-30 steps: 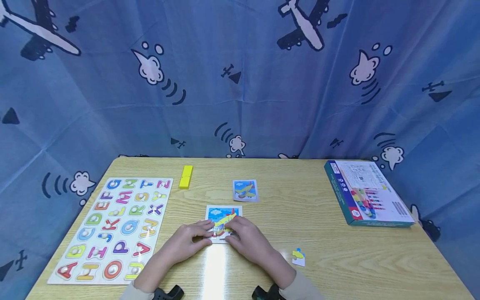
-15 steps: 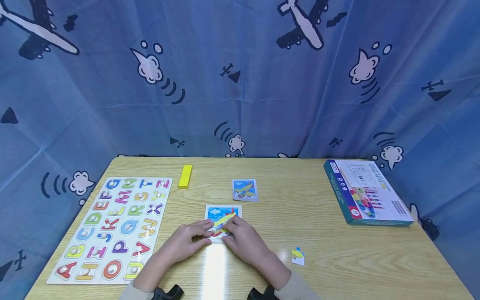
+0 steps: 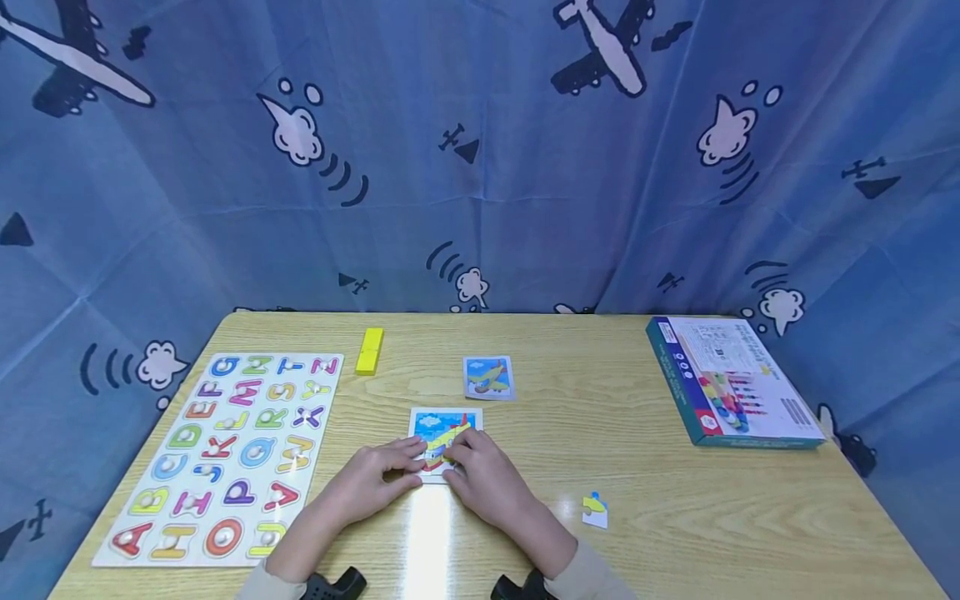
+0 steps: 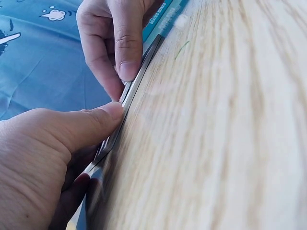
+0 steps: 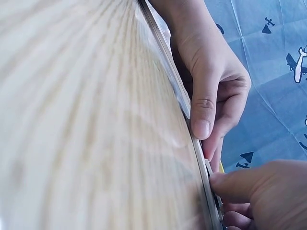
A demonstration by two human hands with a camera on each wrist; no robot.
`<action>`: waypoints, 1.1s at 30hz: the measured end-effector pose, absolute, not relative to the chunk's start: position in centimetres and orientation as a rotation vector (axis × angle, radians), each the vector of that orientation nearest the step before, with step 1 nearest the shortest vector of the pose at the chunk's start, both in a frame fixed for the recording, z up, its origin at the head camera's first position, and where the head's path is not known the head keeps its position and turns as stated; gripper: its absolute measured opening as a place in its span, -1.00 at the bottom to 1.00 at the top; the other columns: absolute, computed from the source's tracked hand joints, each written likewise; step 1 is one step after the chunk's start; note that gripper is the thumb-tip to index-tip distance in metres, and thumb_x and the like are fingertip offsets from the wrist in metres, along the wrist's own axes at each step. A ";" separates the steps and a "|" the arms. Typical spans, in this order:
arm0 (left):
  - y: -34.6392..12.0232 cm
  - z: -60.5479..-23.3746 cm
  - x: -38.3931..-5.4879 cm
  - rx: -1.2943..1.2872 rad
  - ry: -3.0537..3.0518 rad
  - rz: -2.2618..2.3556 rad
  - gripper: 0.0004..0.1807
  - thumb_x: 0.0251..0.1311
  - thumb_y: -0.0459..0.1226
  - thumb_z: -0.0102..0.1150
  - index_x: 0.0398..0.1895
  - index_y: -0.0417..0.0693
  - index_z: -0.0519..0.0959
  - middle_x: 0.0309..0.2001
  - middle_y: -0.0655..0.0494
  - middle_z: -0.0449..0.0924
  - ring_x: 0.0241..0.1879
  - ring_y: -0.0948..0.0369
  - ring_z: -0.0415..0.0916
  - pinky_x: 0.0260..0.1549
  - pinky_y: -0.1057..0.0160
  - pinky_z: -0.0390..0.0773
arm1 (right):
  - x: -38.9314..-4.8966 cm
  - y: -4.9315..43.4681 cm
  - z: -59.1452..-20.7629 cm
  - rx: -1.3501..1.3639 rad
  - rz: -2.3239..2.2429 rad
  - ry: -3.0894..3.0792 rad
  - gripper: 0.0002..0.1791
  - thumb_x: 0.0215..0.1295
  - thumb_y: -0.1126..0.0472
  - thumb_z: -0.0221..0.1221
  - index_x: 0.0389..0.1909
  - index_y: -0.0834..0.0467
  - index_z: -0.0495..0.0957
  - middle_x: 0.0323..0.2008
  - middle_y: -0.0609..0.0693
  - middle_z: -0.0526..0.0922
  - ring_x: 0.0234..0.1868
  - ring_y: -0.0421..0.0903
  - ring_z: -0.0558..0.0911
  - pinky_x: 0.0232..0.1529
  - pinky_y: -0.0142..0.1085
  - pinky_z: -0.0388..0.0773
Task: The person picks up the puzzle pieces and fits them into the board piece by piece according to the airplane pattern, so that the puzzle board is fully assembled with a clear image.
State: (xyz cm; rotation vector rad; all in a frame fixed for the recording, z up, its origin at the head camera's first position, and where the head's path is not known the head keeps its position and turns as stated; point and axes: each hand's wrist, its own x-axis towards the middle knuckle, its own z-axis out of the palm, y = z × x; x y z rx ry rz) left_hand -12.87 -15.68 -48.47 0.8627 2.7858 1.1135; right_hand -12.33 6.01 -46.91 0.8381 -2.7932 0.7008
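Note:
A small jigsaw puzzle (image 3: 427,425) with a yellow airplane on blue sky lies in a white-bordered frame at the table's front middle. My left hand (image 3: 382,477) holds its left side, thumb at the near edge and fingertips over the picture. From the other side my right hand (image 3: 487,479) pinches a puzzle piece (image 5: 207,166) low over the frame, its face mostly covered by the fingers. In the left wrist view, both thumbs lie along the frame's thin edge (image 4: 136,86). A loose puzzle piece (image 3: 596,510), yellow, blue and white, lies right of my right forearm.
Behind the puzzle lies a small airplane picture card (image 3: 489,378). An alphabet board (image 3: 247,500) covers the table's left side, with a yellow block (image 3: 370,351) near its far corner. A flat box (image 3: 738,383) lies at the back right. A blue curtain (image 3: 480,167) hangs behind.
My right hand has shifted slightly left over the puzzle, its fingers drawing in at the picture's lower right. My left hand keeps its place. The loose piece has not moved.

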 end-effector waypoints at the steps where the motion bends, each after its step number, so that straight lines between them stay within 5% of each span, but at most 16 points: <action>1: -15.7 -48.5 -12.9 0.862 2.786 1.112 -0.74 0.14 -0.17 0.28 -0.12 -0.02 0.70 0.13 0.17 0.57 0.21 0.19 0.45 0.18 0.11 0.48 | -12.3 6.1 -46.9 0.844 0.696 -2.799 -0.79 0.22 0.17 0.25 -0.19 0.18 0.70 -0.19 -0.04 0.56 -0.18 -0.17 0.51 -0.19 -0.41 0.59; 23: -15.3 -48.1 -12.3 0.972 2.889 0.977 -0.72 0.17 -0.13 0.25 -0.06 0.06 0.68 0.17 0.18 0.54 0.22 0.20 0.44 0.17 0.10 0.50 | -12.4 6.1 -47.4 0.776 0.870 -2.777 -0.81 0.20 0.26 0.25 -0.19 0.20 0.71 -0.20 -0.07 0.54 -0.17 -0.18 0.49 -0.21 -0.43 0.56; 33: -13.6 -48.5 -12.1 1.154 2.869 0.906 -0.62 0.22 -0.13 0.20 0.07 -0.06 0.61 0.22 -0.01 0.48 0.25 0.07 0.40 0.20 0.05 0.46 | -12.5 6.0 -47.8 0.786 0.813 -2.725 -0.86 0.14 0.23 0.30 -0.28 0.17 0.68 -0.22 -0.08 0.54 -0.22 -0.19 0.49 -0.23 -0.43 0.55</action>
